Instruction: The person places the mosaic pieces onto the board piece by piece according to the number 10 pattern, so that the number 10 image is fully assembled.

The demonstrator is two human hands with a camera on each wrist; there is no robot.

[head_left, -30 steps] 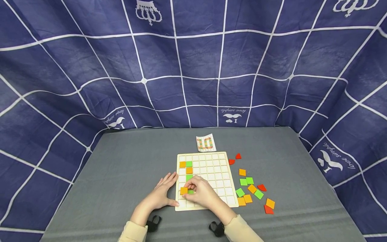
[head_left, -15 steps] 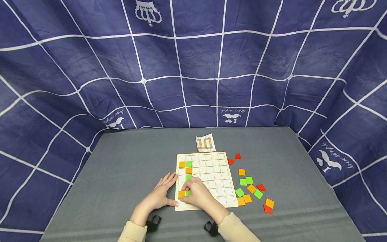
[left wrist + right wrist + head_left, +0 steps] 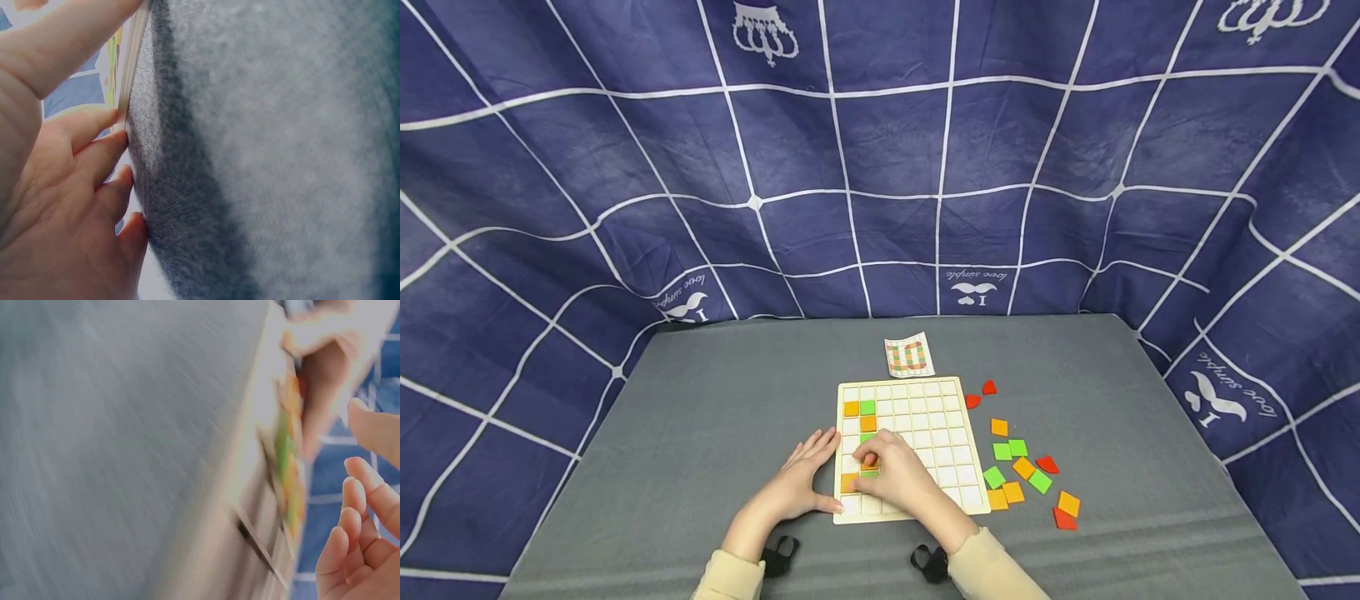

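Observation:
A pale wooden grid board (image 3: pixel 951 475) lies on the grey table. My left hand (image 3: pixel 805 475) rests along its left edge with fingers extended; in the left wrist view, fingertips touch the board's side. Over the lower left of the board hovers my right hand (image 3: pixel 895 475), bent fingers and thumb apart, with nothing between them in the right wrist view. An orange square tile (image 3: pixel 848 482) lies in the left column by the thumb. Another orange tile (image 3: pixel 851 408) and a green tile (image 3: pixel 868 407) sit in the upper left cells. More tiles below are partly hidden by the right hand.
Right of the board lie several loose green tiles (image 3: pixel 994 477), orange tiles (image 3: pixel 1069 503) and red rounded pieces (image 3: pixel 1047 464). A small printed pattern card (image 3: pixel 910 356) lies beyond the board. A blue curtain (image 3: pixel 895 225) hangs behind the table.
My right hand has moved the orange tile left and down into the left column, then let go and spread its fingers from the thumb. The left hand has stayed put.

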